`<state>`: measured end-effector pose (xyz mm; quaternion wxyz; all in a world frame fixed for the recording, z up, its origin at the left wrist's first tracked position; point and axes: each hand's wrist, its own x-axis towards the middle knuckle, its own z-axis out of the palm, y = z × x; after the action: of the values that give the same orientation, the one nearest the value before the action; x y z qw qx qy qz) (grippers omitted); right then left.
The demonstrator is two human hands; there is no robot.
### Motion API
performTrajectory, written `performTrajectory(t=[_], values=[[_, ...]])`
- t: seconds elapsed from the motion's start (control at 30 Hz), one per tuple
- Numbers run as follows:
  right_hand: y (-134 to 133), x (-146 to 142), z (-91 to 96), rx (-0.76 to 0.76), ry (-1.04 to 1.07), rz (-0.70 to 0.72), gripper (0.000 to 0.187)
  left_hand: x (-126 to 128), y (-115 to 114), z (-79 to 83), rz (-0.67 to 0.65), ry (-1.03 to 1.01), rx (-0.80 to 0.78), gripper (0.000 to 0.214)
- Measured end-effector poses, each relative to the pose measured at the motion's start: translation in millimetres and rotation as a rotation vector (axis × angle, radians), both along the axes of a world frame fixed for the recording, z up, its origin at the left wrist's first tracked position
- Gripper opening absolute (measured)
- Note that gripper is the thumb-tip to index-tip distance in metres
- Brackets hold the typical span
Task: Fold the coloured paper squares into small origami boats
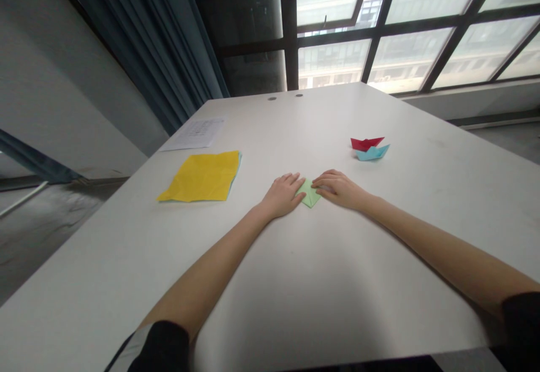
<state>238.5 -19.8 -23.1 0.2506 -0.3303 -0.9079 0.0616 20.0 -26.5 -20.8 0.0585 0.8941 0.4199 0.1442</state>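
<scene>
A small piece of folded green paper (311, 197) lies on the white table between my hands, one corner pointing toward me and a crease running down its middle. My left hand (283, 193) rests flat at its left side, fingers spread, with the thumb and fingertips touching the paper's edge. From the right, my right hand (341, 189) has its bent fingers and thumb closed on the paper's right edge. The fingertips hide parts of both side edges.
Red (366, 143) and light blue (373, 153) folded paper boats stand close together at the right. To the left lies a stack of square paper (202, 178), yellow on top. Behind it is a printed sheet (194, 134). The white table (291, 282) reaches toward the windows.
</scene>
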Motion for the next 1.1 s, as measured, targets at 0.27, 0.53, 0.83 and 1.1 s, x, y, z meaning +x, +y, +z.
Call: performTrajectory(t=[0.27, 0.53, 0.83, 1.1], values=[[0.5, 4.6, -0.6, -0.020, -0.011, -0.037, 0.034, -1.3, -4.6, 4.0, 0.060, 0.149, -0.134, 0.071], [-1.1, 5.1, -0.9, -0.047, -0.017, -0.057, 0.043, -1.1, -5.4, 2.3, 0.052, 0.145, -0.134, 0.083], [-1.7, 6.3, -5.8, -0.013, -0.010, -0.091, 0.040, -8.8, -1.2, 0.4, -0.034, -0.162, 0.020, 0.075], [-3.5, 7.0, -4.5, -0.033, -0.017, -0.059, 0.043, -7.3, -1.1, 2.0, -0.027, -0.192, 0.030, 0.028]])
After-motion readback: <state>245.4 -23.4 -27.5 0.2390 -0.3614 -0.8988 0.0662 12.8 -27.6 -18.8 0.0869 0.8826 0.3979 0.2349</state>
